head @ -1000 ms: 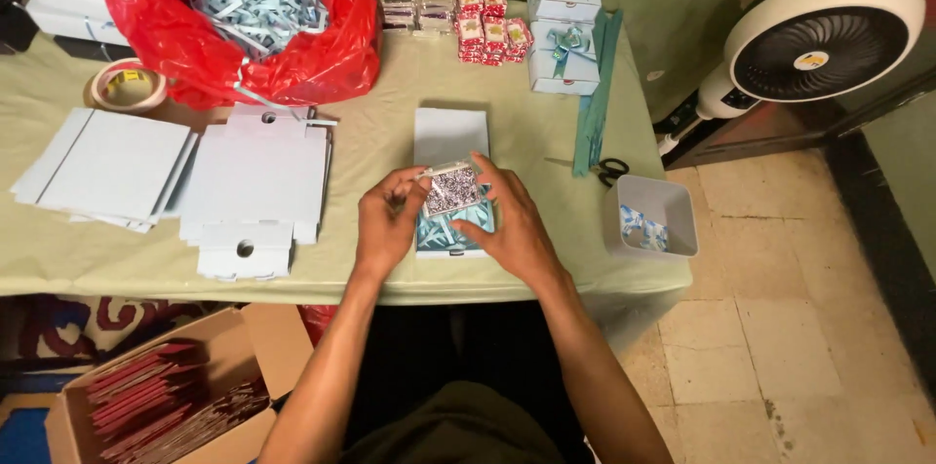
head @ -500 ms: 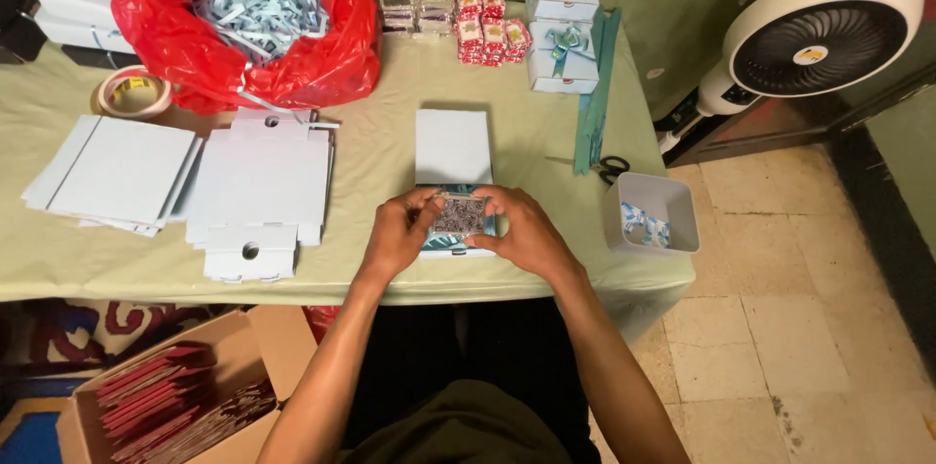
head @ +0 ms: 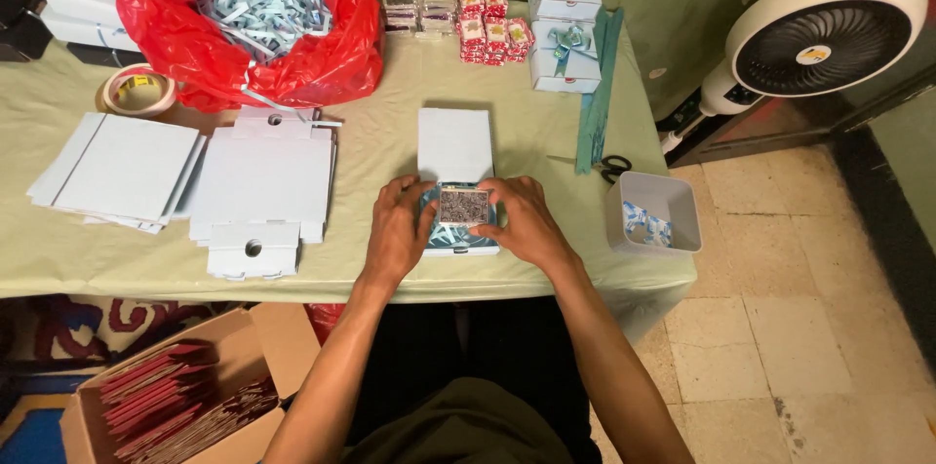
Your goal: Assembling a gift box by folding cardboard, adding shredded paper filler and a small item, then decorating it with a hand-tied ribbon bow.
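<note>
Both hands pinch a small patterned packet from either side: the left hand at its 9 o'clock, the right hand at its 3 o'clock, fingertips curled on its edges. The packet sits in an open pale-blue box lined with blue shreds, near the table's front edge.

Left hand: bare; no glove, ring or watch is seen, and the fingers are uncovered.
Right hand: bare likewise; nothing is worn on the fingers or the wrist.
Forearms: left uncovered from wrist to the lower edge of the frame; no sleeve or cuff is seen.
Clothing: dark garments are worn at lower centre, black over the legs, with an olive-brown fold at the bottom edge.
</note>
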